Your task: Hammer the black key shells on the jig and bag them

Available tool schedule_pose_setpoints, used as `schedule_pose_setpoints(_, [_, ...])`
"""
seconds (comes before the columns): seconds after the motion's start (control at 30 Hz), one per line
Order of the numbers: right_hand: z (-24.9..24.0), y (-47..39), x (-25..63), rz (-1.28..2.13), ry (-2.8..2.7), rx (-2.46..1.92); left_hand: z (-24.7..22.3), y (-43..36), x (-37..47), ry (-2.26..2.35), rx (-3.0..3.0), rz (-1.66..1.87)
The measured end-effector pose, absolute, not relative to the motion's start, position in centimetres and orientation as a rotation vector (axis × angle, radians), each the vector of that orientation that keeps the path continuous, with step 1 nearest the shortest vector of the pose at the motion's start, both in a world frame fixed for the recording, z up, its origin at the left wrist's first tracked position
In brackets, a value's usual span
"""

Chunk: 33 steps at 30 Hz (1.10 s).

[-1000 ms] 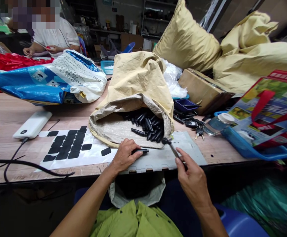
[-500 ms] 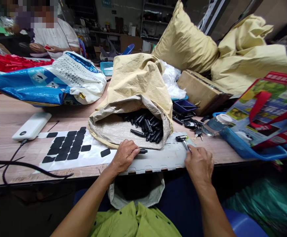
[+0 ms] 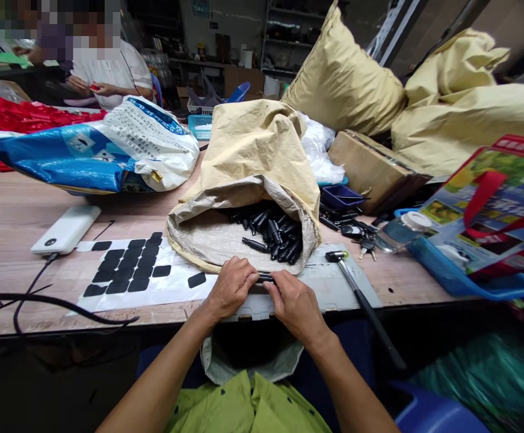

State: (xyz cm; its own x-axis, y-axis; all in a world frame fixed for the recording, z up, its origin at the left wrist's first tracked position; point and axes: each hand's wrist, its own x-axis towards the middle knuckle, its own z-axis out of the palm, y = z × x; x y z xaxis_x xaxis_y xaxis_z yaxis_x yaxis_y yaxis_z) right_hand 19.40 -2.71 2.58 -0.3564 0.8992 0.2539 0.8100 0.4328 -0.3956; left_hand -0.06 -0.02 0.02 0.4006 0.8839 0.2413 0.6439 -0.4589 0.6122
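Between my two hands, at the front of the grey board [image 3: 320, 288], is a slim black pen-like tube [image 3: 265, 278]. My left hand [image 3: 232, 285] pinches its left end, and the fingers of my right hand [image 3: 295, 300] close on its right end. Just beyond lies a cream woven sack [image 3: 252, 138], its mouth facing me, with many similar black tubes [image 3: 280, 237] inside. To the right of my right hand a small hammer [image 3: 356, 291] rests on the board, its black handle sticking out past the table edge.
A sheet of black stickers [image 3: 126, 264] and a white power bank [image 3: 66, 230] lie left. Keys [image 3: 367, 248], a jar [image 3: 403, 231] and a blue basket [image 3: 469, 282] stand right. A blue-white sack [image 3: 108, 147] lies back left; a co-worker [image 3: 108, 72] sits beyond.
My right hand has let go of the hammer, leaving it on the board, and moved left onto the black tube. My left hand still holds the tube's other end.
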Motion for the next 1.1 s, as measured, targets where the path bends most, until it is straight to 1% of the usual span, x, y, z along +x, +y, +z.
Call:
schedule_pose_setpoints(0.2, [1.5, -2.3, 18.5, 0.346, -2.132, -1.38, -0.1, 0.0, 0.0, 1.333, 2.281, 0.738])
schedule_pose_setpoints(0.53, [0.9, -2.5, 18.2, 0.323, -2.121, -1.414, -0.2, 0.1, 0.1, 1.367, 2.329, 0.68])
schedule_pose_setpoints(0.67, [0.9, -2.4, 18.5, 0.409, -2.092, -1.399, -0.3, 0.0, 0.2, 1.376, 2.332, 0.681])
schedule_pose_setpoints(0.9, [1.8, -1.6, 19.4, 0.675, -2.01, -1.321, 0.0, -0.2, 0.3, 1.399, 2.32, 0.677])
schedule_pose_setpoints(1.0, [2.0, -1.5, 19.5, 0.69, -2.03, -1.271, 0.1, -0.2, 0.2, 1.378, 2.322, 0.67])
schedule_pose_setpoints(1.1, [2.3, -1.5, 19.5, 0.629, -2.11, -1.245, 0.2, -0.1, 0.1, 1.366, 2.318, 0.676])
